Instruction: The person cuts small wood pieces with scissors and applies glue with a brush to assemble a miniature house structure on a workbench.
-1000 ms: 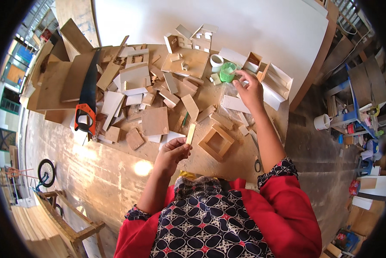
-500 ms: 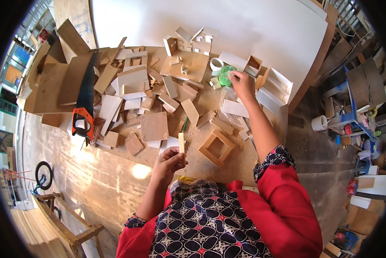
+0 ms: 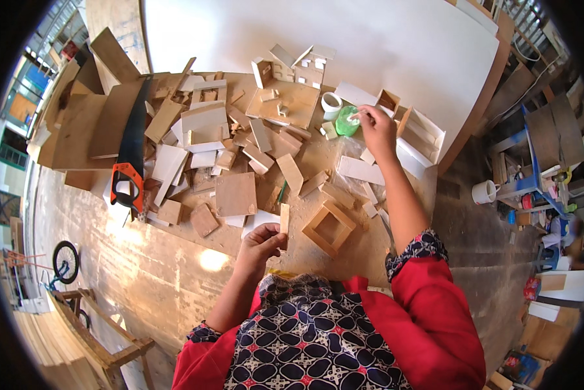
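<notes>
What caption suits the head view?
Left hand holding a wood strip, right hand at a green cup, over a table strewn with wood scraps.

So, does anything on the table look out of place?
Perhaps the saw: it lies by the left-hand pile of offcuts, its orange handle seeming to jut past the edge of the table, where it might get knocked. The offcuts are jumbled at all angles, but I see no spill by the green cup.
</notes>
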The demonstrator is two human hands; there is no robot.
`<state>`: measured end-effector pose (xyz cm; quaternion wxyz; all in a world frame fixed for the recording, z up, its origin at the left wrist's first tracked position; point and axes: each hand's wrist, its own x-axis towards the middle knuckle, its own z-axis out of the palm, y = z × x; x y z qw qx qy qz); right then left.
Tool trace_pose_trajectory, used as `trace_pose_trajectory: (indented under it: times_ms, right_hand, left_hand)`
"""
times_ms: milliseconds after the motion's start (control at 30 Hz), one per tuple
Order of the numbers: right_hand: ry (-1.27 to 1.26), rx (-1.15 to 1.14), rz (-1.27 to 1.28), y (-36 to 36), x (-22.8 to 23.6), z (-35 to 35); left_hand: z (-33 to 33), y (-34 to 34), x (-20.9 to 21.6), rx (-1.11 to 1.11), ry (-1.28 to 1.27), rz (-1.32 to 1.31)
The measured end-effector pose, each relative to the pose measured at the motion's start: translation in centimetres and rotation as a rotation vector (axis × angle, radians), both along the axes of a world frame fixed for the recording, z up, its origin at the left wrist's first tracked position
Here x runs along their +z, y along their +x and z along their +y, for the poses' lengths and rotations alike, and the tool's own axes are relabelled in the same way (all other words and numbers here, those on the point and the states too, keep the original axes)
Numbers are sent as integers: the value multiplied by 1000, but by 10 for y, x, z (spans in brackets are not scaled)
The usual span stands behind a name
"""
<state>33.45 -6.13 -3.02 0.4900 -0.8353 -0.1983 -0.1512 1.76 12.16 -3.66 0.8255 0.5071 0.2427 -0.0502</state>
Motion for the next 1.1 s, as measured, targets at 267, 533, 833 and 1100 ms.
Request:
trace_pose_trajectory:
  times_ms: [267, 533, 833, 1100]
  right_hand:
    - [777, 326, 585, -99, 69, -24]
    - [812, 559, 780, -186, 85, -37]
    - [574, 613, 667, -203, 80, -50]
    - [464, 505, 380, -207, 80, -62]
  left_hand:
    - [-18, 6, 19, 185, 861, -383]
    - [-19, 13, 46, 296, 1290, -683]
    - [-26, 8, 55, 279, 1287, -691]
    - [-30, 3, 43, 307, 1082, -531]
